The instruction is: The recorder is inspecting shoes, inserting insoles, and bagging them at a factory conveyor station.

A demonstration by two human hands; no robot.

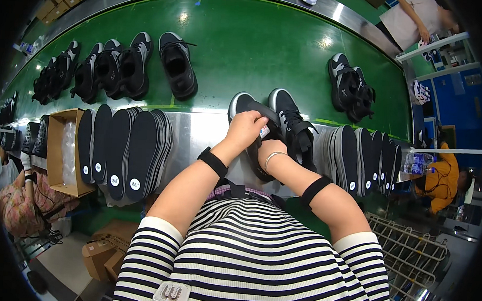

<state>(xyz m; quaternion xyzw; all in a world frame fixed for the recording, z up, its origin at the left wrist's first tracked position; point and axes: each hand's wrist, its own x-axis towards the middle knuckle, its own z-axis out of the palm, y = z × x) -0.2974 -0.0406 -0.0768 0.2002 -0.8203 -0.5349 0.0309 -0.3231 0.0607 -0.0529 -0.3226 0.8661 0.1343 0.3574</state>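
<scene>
Two black sneakers with silver-grey toe caps stand side by side on the metal strip before me, toes pointing away. My left hand [246, 127] is closed on the tongue of the left sneaker [242, 103], pulling it up; a small white label shows beside the fingers. My right hand [272, 151], with a bracelet at its wrist, reaches into that sneaker's opening, and its fingers are hidden inside. The other sneaker [292, 118] stands just to the right, laced and untouched. Black insoles [147, 152] are stacked on the left, and more insoles [344, 157] on the right.
Several black sneakers [177, 67] line the green belt [246, 38] at left, and a pair [347, 85] stands at right. An open cardboard box [63, 148] sits beyond the left insoles. A wire rack [408, 254] is at lower right. Other people work at both sides.
</scene>
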